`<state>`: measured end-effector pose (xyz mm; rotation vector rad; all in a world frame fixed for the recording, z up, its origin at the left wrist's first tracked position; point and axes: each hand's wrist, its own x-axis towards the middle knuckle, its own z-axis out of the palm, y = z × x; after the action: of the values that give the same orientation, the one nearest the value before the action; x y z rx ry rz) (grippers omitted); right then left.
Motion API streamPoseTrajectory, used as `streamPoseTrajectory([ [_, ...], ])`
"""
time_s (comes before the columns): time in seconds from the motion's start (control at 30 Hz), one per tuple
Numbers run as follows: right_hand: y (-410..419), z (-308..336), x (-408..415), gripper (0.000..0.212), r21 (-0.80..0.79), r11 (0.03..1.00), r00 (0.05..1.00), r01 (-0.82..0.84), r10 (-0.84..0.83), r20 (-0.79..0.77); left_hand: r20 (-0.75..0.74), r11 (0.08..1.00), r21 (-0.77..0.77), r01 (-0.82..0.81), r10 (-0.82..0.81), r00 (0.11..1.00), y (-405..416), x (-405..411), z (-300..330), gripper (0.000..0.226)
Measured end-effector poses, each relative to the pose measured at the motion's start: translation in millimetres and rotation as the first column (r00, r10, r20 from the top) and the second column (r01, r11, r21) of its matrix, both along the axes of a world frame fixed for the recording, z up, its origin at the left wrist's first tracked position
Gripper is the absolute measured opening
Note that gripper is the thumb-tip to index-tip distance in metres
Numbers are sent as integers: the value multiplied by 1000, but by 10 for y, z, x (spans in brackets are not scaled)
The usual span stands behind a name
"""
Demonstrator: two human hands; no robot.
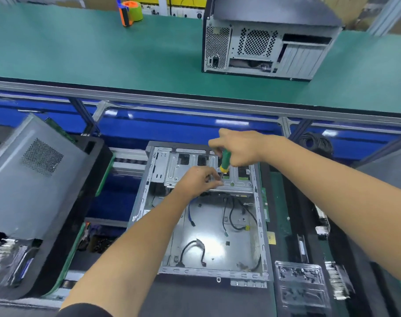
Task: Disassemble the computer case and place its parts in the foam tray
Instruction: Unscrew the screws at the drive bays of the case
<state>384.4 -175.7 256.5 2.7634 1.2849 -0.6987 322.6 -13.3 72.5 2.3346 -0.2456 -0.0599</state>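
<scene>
Chassis (208,236) of the open computer case lies flat in front of you, side panel off, its bare floor showing loose cables (231,216) and its perforated rim running round all four sides. Your right hand (238,148) grasps a screwdriver (224,160) with a green and yellow handle, held nearly upright, tip down on the drive cage (220,177) at the far end of the case. Your left hand (200,179) pinches at the cage just beside the tip; what it holds between the fingers is too small to tell. Both forearms cross over the near rim, the left one over the case's left edge.

A grey side panel (32,181) leans on the black foam tray (80,202) just left of the case, close to its left wall. On the right, green circuit boards (278,202) lie along the case's right edge, with clear plastic blister trays (300,282) nearer you. Beyond the aluminium rail, the green bench (103,49) has open surface, with a second computer case (266,44) standing on it and a tape dispenser (129,12) far left.
</scene>
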Motion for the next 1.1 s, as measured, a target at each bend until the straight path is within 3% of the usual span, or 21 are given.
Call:
streamPoseTrajectory([
  [0.1,-9,-30,-46,27,53,996,997,73,-70,-42,-22,1000,-20,6,-7,1000,8,0,-10,19],
  [0.2,-6,-38,-70,21,-50,997,978,51,-40,207,-32,1000,-27,15,-16,999,20,-1,-11,18],
  [0.27,-6,-58,-86,19,-59,998,966,37,-21,257,-26,999,-34,22,-23,999,28,2,-25,17],
  [0.33,1,-74,-114,13,0,999,981,54,-53,185,-27,999,-38,28,-29,999,30,9,-36,19],
  [0.43,3,-51,-161,29,81,987,988,136,-141,58,-31,999,-26,26,-27,999,22,30,-59,25],
  [0.6,17,-39,-189,13,-42,993,956,107,-91,280,-21,999,-23,27,-28,999,28,37,-84,26],
  [0.67,31,-32,-191,7,-22,994,967,104,-96,234,-12,999,-23,33,-33,999,30,28,-73,27],
  [0.77,43,-8,-207,27,-1,991,979,135,-134,152,-7,999,-25,36,-36,999,22,16,-48,27],
  [0.9,39,-3,-208,16,-63,991,969,117,-100,227,-23,999,-33,25,-26,999,26,2,-23,26],
  [0.97,28,-5,-200,9,-44,993,976,112,-102,191,-39,999,-41,25,-26,999,28,6,-26,25],
  [1.03,29,1,-195,25,-18,994,984,104,-100,147,-55,999,-46,29,-31,998,26,7,-9,26],
  [1.1,43,19,-213,27,-33,995,987,91,-86,134,-76,999,-45,25,-29,997,29,15,5,29],
])
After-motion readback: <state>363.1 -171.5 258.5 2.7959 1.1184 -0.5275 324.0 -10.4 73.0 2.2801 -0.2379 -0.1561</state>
